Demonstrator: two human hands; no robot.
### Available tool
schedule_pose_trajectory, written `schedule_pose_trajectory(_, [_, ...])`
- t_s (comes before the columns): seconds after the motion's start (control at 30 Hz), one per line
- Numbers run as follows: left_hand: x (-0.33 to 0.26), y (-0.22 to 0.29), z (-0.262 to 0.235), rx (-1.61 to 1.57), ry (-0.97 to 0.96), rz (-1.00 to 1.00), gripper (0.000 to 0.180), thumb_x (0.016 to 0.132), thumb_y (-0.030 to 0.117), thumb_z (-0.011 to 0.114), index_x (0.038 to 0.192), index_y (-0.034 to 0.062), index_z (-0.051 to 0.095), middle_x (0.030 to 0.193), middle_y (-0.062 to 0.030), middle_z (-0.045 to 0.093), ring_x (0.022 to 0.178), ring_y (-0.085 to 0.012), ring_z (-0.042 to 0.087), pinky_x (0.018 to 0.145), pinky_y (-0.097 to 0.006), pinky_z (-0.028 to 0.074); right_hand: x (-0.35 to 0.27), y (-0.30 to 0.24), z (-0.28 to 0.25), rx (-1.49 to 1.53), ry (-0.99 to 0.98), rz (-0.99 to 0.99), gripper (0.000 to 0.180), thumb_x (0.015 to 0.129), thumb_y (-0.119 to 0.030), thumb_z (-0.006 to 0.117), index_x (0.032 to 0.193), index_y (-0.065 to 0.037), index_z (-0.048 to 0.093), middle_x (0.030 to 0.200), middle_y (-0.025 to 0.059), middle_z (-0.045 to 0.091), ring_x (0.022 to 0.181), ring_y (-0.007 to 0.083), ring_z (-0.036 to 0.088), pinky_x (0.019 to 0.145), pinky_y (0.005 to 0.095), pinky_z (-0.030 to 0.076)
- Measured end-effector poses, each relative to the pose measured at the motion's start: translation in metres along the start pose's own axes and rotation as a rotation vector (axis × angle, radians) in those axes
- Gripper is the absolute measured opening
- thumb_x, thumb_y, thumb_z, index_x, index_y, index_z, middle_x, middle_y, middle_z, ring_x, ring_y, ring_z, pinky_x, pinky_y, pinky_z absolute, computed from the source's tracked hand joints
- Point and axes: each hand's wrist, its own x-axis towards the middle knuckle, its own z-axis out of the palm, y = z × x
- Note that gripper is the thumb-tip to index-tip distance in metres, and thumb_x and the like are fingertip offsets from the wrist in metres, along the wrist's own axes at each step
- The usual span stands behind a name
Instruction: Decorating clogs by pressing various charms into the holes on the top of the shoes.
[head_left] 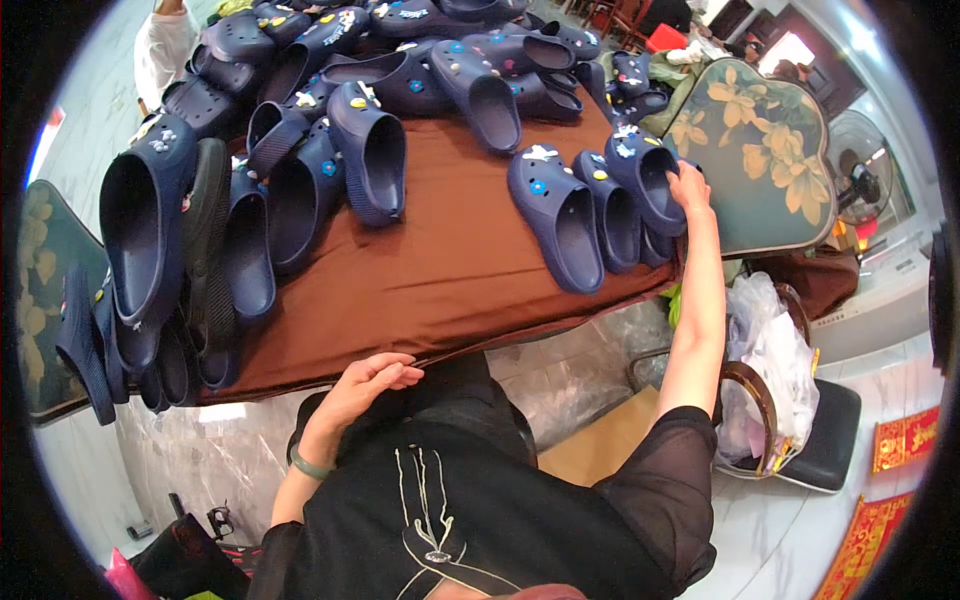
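My right hand [688,190] is closed on the side of a navy clog [648,180] at the table's right edge; its fingertips are partly hidden by the shoe. That clog rests on or against other clogs, among them a narrow navy clog [607,215]. Left of these lies a larger navy clog [556,220] with a white star and a blue flower charm. My left hand [375,385] lies at the near edge of the brown-covered table [430,290], fingers stretched out and holding nothing.
Navy clogs with charms are heaped along the far side [400,75] and stacked at the left [150,230], with a black clog [208,240] among them. A floral-patterned chair back [750,160] stands at the right. Below it is a chair with plastic bags [765,360]. A fan [865,170] stands farther right.
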Motion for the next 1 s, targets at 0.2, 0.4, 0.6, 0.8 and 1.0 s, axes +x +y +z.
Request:
schedule_pose_trajectory(0.2, [-0.024,-0.021,-0.019,-0.098,0.170,-0.045,0.041,0.098,0.030,0.048,0.121,-0.0025,0.054,0.110,-0.0147,0.065,0.099,-0.0208,0.063,0.088,-0.031,0.047,0.019,-0.009,0.025,-0.046,-0.094,0.134,0.036,0.084,-0.029,0.059,0.114,-0.010,0.059,0.117,0.0167,0.061,0.112,0.0351,0.055,0.094,0.0463,0.044])
schedule_pose_trajectory(0.4, [-0.014,-0.039,-0.030,-0.168,0.137,-0.028,0.041,0.098,0.032,0.047,0.113,-0.0031,0.060,0.105,-0.0159,0.067,0.095,-0.0222,0.065,0.088,-0.032,0.049,0.027,0.043,0.037,-0.056,-0.060,-0.098,0.037,0.080,-0.018,0.064,0.112,-0.001,0.059,0.114,0.0214,0.060,0.110,0.0373,0.055,0.094,0.0447,0.043])
schedule_pose_trajectory(0.6, [-0.017,-0.054,-0.036,-0.262,0.124,-0.005,0.041,0.099,0.034,0.046,0.113,-0.0019,0.060,0.103,-0.0161,0.067,0.095,-0.0227,0.065,0.087,-0.034,0.050,0.014,-0.043,0.014,0.030,0.433,-0.329,0.026,0.083,-0.009,0.060,0.107,0.002,0.060,0.106,0.0202,0.061,0.103,0.0365,0.057,0.090,0.0433,0.044])
schedule_pose_trajectory(0.8, [-0.021,-0.056,-0.036,-0.206,0.076,0.015,0.044,0.098,0.036,0.046,0.117,-0.0013,0.058,0.107,-0.0132,0.066,0.097,-0.0193,0.063,0.087,-0.031,0.049,-0.054,-0.225,0.000,0.322,0.223,-0.885,0.025,0.085,-0.007,0.059,0.108,0.001,0.058,0.106,0.0189,0.060,0.104,0.0352,0.055,0.092,0.0408,0.043])
schedule_pose_trajectory(1.0, [-0.053,-0.038,-0.049,-0.225,0.136,0.087,0.047,0.098,0.038,0.047,0.120,-0.0030,0.055,0.108,-0.0134,0.066,0.099,-0.0199,0.063,0.089,-0.032,0.048,-0.171,-0.401,-0.038,0.837,-0.379,-0.961,0.045,0.097,-0.023,0.048,0.137,-0.003,0.039,0.090,0.0122,0.067,0.073,0.0218,0.064,0.073,0.0335,0.051])
